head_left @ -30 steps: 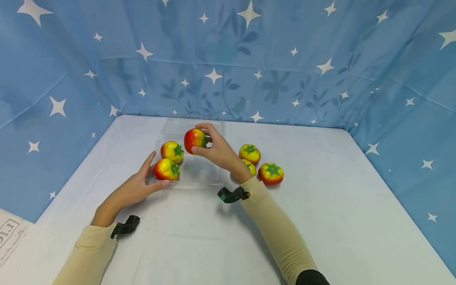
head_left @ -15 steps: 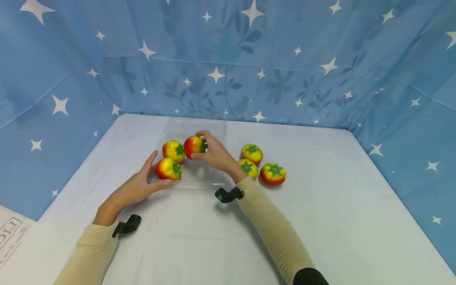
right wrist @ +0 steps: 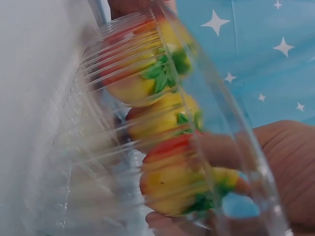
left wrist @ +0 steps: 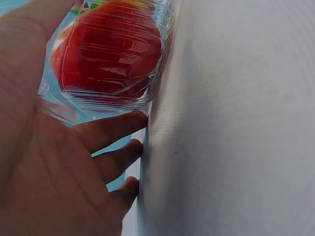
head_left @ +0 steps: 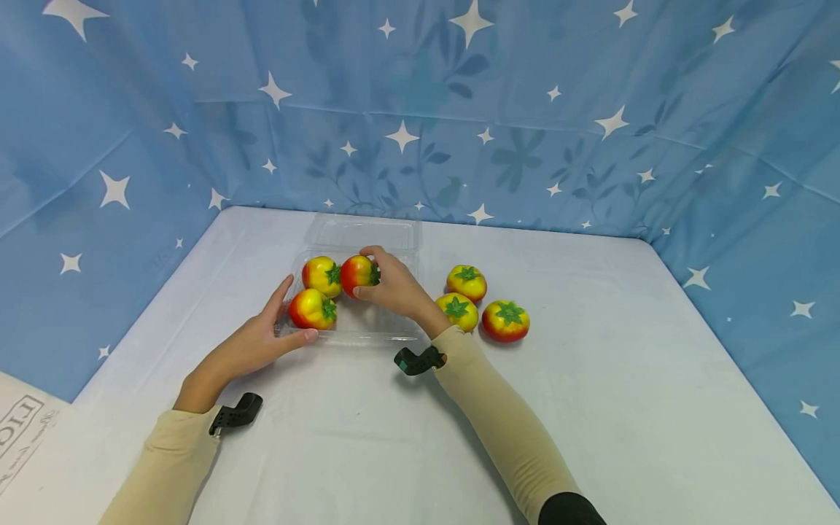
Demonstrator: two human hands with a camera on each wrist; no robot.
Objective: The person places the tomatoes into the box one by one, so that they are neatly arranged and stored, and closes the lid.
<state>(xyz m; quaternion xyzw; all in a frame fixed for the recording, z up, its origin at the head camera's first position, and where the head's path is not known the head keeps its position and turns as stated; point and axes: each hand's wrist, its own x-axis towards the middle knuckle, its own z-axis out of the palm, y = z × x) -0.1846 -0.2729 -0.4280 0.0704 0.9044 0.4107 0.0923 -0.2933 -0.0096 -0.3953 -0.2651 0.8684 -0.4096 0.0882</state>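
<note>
A clear plastic clamshell box (head_left: 377, 337) lies on the white table with its lid (head_left: 361, 232) folded back. My right hand (head_left: 398, 290) pinches a red-and-yellow fruit with a green leafy cap (head_left: 356, 274) inside the box, thumb in front and fingers behind. Two similar fruits sit in the left half, a rear one (head_left: 319, 275) and a front one (head_left: 310, 309); the held fruit is beside the rear one. Around the box's left front corner my left hand (head_left: 252, 346) rests with thumb and fingers spread; the left wrist view shows its fingers (left wrist: 115, 130) by the ribbed wall.
Right of the box stand three more such fruits: a rear one (head_left: 467, 283), a left one (head_left: 459, 310) partly behind my right forearm, and a right one (head_left: 505, 321). A blue star-patterned cloth (head_left: 420, 109) hangs behind the table. Printed white material (head_left: 22, 430) shows at lower left.
My right hand has lowered the held fruit into the box, next to the rear fruit. The left hand has stayed at the box's corner. The view has shifted slightly.
</note>
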